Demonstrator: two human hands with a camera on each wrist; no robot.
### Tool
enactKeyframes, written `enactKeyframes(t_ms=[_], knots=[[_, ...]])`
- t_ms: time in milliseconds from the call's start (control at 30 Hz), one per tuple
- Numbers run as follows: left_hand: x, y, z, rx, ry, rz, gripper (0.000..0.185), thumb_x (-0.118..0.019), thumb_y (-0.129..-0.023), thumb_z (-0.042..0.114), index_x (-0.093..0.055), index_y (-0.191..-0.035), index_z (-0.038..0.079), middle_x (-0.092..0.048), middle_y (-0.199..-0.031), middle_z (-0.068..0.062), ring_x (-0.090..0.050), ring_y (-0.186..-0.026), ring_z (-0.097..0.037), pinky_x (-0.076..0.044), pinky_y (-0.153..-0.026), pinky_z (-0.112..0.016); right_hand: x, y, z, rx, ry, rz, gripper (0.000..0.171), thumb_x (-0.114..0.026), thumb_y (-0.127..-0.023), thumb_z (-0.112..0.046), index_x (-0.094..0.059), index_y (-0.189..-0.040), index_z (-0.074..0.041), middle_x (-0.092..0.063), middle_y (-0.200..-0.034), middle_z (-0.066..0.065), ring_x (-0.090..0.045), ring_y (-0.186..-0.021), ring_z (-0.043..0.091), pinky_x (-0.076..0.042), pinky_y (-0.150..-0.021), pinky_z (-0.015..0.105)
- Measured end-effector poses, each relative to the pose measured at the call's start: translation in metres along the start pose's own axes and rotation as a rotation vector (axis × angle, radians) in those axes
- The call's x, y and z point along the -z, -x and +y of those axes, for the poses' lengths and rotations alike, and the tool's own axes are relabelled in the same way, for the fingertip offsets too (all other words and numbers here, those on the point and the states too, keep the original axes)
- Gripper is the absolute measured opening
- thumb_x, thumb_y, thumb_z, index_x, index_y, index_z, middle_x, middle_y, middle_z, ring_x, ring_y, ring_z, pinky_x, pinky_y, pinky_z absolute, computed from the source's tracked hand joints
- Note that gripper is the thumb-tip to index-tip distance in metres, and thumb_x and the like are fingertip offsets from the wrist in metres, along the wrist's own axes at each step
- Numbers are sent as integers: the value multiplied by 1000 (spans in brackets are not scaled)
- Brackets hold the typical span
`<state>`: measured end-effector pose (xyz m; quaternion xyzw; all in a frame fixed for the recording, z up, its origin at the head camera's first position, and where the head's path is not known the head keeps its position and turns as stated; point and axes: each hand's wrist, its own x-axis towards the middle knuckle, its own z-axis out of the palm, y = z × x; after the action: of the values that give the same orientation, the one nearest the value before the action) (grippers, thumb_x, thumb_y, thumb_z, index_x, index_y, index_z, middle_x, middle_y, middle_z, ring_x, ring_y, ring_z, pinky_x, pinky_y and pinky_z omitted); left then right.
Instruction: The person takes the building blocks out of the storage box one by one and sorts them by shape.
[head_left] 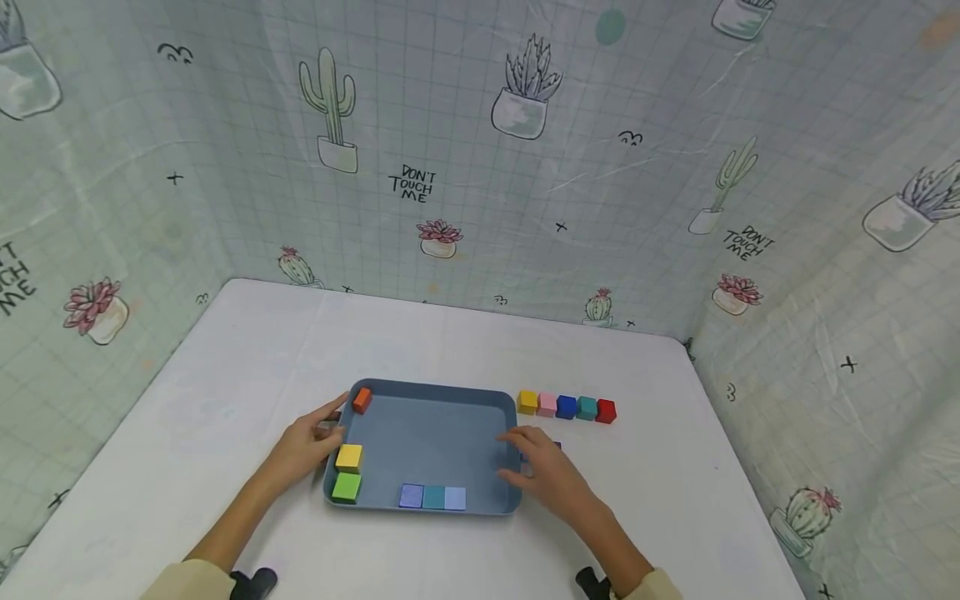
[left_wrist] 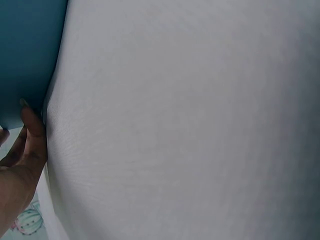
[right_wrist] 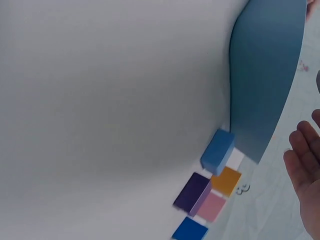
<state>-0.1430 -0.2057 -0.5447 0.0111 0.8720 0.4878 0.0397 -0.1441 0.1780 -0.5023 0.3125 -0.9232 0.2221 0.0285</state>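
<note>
A shallow blue-grey tray (head_left: 435, 433) is on the white table. In the tray's left part are an orange block (head_left: 362, 401), a yellow cube (head_left: 348, 457) and a green cube (head_left: 347, 487). Along its near side, purple (head_left: 411, 496), teal (head_left: 433, 497) and light blue (head_left: 455, 498) blocks form a row. My left hand (head_left: 303, 450) holds the tray's left edge; in the left wrist view its thumb (left_wrist: 33, 122) lies against the tray wall. My right hand (head_left: 546, 468) hovers by the right rim with fingers spread, holding nothing; the right wrist view shows it apart from the tray.
Beyond the tray's right corner stands a row of yellow (head_left: 527, 402), pink (head_left: 547, 405), blue (head_left: 566, 407), teal (head_left: 587, 407) and red (head_left: 606, 411) cubes. A blue block (right_wrist: 218, 151) and a dark purple block (right_wrist: 192, 194) sit nearer, partly hidden by my right hand in the head view.
</note>
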Motion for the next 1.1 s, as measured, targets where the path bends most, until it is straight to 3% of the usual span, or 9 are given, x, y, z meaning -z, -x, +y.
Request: enactKeyframes(t_ms=[267,567,1100], knots=[[1,2,2,19,3,-11,60,-54,-89,11,-36,-146,10,-49,-128,-26,-57,-95,-28,-46,-64,-31,-10,-8,-14,38,6,-130,49,-73,-82,-31,-58,-126,-14,-56,-121,0,-54,-110,15,-47,-86,28],[0,2,1,21,-3,-2,59,-54,-89,11,-37,-146,11,-49,-128,-25,-57,-94,-27,-46,-66,-31,-19,-8,-24,-55,-27,-283,48,-71,-82,-35,-59,-125,-16,-60,-112,-5,-55,-99,7,-47,-82,23],[0,0,2,16,10,3,59,-54,-88,11,-38,-145,11,-51,-126,-24,-55,-90,-26,-45,-62,-30,-28,-11,-28,-100,20,-340,48,-74,-79,-37,-63,-122,-18,-60,-111,-6,-56,-101,8,-48,-83,26]])
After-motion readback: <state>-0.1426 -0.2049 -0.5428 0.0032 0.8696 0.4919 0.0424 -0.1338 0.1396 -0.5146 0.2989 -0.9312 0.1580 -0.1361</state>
